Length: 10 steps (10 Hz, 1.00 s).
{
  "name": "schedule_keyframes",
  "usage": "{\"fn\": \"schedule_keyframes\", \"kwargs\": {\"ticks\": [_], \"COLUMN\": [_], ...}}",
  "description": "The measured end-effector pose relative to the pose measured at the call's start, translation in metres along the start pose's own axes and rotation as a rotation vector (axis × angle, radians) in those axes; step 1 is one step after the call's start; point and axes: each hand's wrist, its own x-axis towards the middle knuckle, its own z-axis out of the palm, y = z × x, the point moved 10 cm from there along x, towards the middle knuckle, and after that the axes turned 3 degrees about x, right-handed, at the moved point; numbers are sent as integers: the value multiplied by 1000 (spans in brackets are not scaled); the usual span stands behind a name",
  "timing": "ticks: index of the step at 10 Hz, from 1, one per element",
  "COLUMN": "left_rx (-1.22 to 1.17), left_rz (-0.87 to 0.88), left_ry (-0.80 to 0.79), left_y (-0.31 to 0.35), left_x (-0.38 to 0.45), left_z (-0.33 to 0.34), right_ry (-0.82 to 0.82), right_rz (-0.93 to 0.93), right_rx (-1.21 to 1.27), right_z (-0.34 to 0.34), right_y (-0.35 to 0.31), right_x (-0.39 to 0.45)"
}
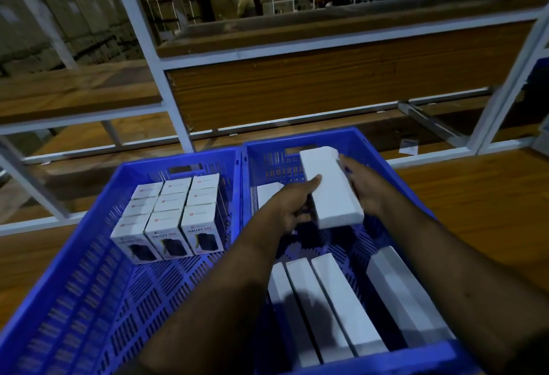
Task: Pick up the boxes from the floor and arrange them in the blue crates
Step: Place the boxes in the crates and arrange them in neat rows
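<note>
Two blue crates stand side by side on the floor. The left crate (89, 255) holds several small white printed boxes (169, 217) packed upright at its far end. The right crate (303, 137) holds long white boxes (326, 300) lying in a row at its near end, plus one white box (269, 193) at the far left. Both my hands hold one long white box (329, 187) above the right crate's middle. My left hand (292, 211) grips its left side, thumb on top. My right hand (365, 187) holds its right edge.
A white metal rack frame (166, 59) with wooden shelves (297, 89) rises just behind the crates. A wooden floor (475, 196) lies to the right. A person (243, 0) stands far back among stacked cartons.
</note>
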Motion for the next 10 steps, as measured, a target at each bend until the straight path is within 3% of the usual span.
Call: {"fn": "schedule_keyframes", "kwargs": {"ticks": [2,5,6,8,10], "left_rx": [-322,-280,-280,-85,38], "left_rz": [-55,-51,-47,-51,48], "left_ry": [116,136,222,283,502], "left_y": [0,3,3,2,21], "left_x": [-1,4,8,25,25], "left_z": [-16,-23,-28,-37,-78], "right_ry": [-99,-96,-59,-79,147], "right_rz": [69,33,37,192,111], "right_rx": [30,12,-123,-223,-119], "right_z": [19,27,21,17,-24], "right_y": [16,10,18,54,55], "right_x": [0,-4,3,6,22]}}
